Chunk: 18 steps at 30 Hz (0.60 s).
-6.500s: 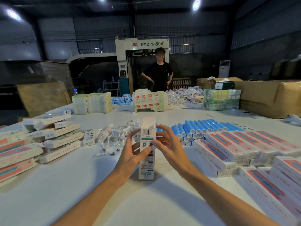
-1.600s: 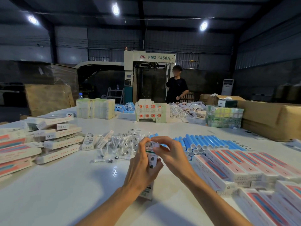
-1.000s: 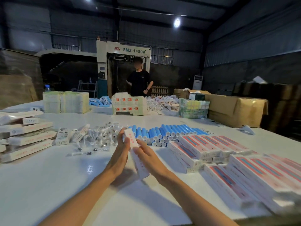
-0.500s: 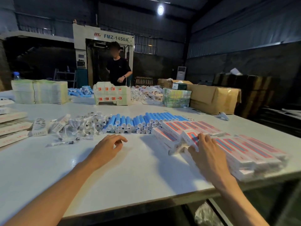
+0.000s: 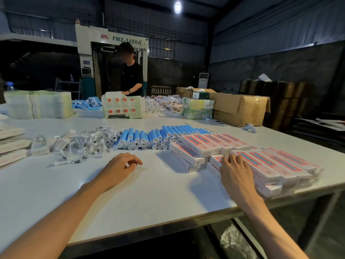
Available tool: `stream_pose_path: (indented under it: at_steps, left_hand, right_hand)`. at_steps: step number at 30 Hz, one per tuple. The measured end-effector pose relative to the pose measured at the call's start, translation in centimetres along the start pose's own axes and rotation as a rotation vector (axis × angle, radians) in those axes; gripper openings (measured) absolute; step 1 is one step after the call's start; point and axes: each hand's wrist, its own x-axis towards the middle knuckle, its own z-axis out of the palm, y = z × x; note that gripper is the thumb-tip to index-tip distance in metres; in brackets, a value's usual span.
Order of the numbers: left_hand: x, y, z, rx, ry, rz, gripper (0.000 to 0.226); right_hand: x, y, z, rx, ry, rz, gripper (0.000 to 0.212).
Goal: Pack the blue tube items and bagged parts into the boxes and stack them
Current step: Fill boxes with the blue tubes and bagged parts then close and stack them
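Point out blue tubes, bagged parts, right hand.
blue tubes (image 5: pixel 156 133): head view, middle of row.
bagged parts (image 5: pixel 91 143): head view, centre of pile.
right hand (image 5: pixel 236 171): head view, back of hand.

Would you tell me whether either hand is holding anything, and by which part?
Nothing is held. The left hand rests empty on the table; the right hand touches the near end of the stacked boxes.

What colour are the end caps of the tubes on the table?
White caps on blue tubes; head view.
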Motion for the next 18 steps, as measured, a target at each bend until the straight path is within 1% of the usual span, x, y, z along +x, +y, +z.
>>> stream_pose_path:
  at_steps: [2,4,7,8,10,12,14,18]
  left_hand:
    - [0.0,0.0,0.0,0.000,-0.004,0.006,0.027]
    - [0.0,0.0,0.0,0.002,-0.014,0.005,0.027]
    - [0.0,0.1,0.1,0.011,-0.010,-0.004,0.026]
    - [0.1,0.1,0.0,0.015,0.001,-0.010,0.025]
    - [0.1,0.1,-0.2,0.039,0.031,-0.020,0.026]
    - [0.1,0.1,-0.3,0.084,0.074,-0.020,0.031]
    - [0.0,0.1,-0.5,0.121,0.132,-0.038,0.032]
    - [0.0,0.5,-0.6,0.215,0.212,-0.154,0.028]
  right_hand:
    - [0.1,-0.3,0.0,-0.011,0.021,-0.006,0.042]
    - [0.8,-1.3,-0.9,0.045,0.090,-0.043,0.038]
    - [2.4,-4.9,-3.1,0.276,0.217,-0.149,0.017]
    - [3.2,-6.5,-3.9,0.364,0.228,-0.184,0.016]
    - [4.8,-10.1,-5.1,0.502,0.232,-0.258,0.018]
    - [6.2,-13.8,-5.8,0.637,0.223,-0.287,0.023]
    - [7.3,-17.4,-5.8,0.776,0.201,-0.290,0.021]
    - [8.1,-23.8,-4.0,1.044,0.111,-0.251,0.017]
